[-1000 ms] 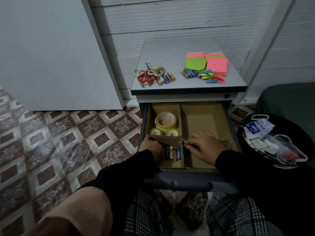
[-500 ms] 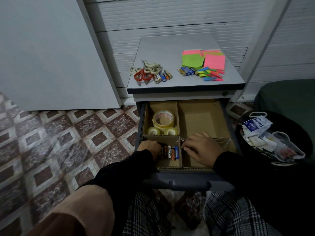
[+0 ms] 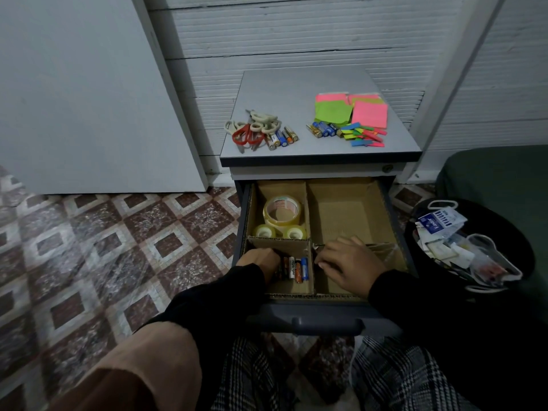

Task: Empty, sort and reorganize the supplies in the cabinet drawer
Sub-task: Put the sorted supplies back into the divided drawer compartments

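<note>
The grey cabinet's drawer (image 3: pixel 326 317) stands pulled out, lined with a cardboard divider (image 3: pixel 308 244). Three tape rolls (image 3: pixel 280 216) fill the rear left compartment. Several batteries (image 3: pixel 295 268) lie in the front left compartment. My left hand (image 3: pixel 261 261) reaches into that compartment beside them, its fingertips hidden. My right hand (image 3: pixel 350 264) rests in the front right compartment, bent fingers touching the middle divider wall. On the cabinet top (image 3: pixel 296 87) lie scissors (image 3: pixel 253 130), more batteries (image 3: pixel 323 129) and coloured sticky notes (image 3: pixel 353 114).
A black bin (image 3: pixel 510 241) with paper and plastic waste stands right of the drawer, a green seat (image 3: pixel 498 173) behind it. A white panel (image 3: pixel 83 93) leans on the wall at left. Patterned floor tiles (image 3: pixel 103 247) spread to the left. My knees are under the drawer front.
Both hands stay in the front compartments with hardly any movement. The view has shifted slightly.
</note>
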A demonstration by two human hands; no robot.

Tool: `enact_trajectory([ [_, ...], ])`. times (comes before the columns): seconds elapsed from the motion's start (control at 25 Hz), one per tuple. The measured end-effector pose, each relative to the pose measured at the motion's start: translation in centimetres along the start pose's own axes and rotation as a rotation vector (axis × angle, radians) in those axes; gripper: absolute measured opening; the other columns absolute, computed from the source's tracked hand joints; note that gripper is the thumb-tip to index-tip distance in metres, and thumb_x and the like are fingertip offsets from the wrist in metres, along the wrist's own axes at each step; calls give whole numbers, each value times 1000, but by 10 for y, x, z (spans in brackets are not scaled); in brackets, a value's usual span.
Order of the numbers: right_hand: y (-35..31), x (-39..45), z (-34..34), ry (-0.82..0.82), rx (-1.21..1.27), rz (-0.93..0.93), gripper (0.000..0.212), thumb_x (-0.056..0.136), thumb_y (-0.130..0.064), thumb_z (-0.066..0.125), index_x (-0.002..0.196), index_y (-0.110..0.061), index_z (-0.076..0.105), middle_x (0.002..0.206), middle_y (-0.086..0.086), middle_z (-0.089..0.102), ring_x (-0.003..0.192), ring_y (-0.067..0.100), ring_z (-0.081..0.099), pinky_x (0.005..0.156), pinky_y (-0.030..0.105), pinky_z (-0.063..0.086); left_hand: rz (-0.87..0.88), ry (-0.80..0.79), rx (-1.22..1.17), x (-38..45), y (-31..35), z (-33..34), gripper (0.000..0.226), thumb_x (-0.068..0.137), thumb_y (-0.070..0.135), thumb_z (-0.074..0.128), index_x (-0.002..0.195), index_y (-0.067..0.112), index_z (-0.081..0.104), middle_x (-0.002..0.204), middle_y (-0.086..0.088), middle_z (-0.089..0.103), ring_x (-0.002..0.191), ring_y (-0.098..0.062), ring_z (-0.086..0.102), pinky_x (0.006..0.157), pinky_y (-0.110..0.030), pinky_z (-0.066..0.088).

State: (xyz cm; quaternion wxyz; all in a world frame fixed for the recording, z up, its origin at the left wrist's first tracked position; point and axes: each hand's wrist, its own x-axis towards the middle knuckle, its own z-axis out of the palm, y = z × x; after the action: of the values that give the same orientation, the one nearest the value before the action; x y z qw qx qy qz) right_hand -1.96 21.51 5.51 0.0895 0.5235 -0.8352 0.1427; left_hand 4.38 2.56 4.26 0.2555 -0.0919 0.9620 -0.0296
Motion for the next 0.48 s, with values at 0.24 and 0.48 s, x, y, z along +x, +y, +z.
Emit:
enact_trajectory([
  [0.24, -1, 0, 0, -2, 23, 0, 30, 81, -34, 40, 74, -25, 68, 70, -10, 61, 65, 12, 60, 62, 26, 47, -13, -24, -57, -1, 1, -2, 36, 99, 13, 35, 131, 6, 50, 133, -14, 53, 122, -29, 52, 100, -38, 42],
  [0.48, -2, 1, -1, -32, 21, 3, 30, 81, -34, 40, 75, -25, 68, 70, -10, 62, 65, 13, 61, 62, 27, 46, 19, -36, -147, -1, 0, -1, 39, 100, 24, 32, 137, 15, 41, 135, -12, 50, 122, -29, 51, 99, -38, 41],
])
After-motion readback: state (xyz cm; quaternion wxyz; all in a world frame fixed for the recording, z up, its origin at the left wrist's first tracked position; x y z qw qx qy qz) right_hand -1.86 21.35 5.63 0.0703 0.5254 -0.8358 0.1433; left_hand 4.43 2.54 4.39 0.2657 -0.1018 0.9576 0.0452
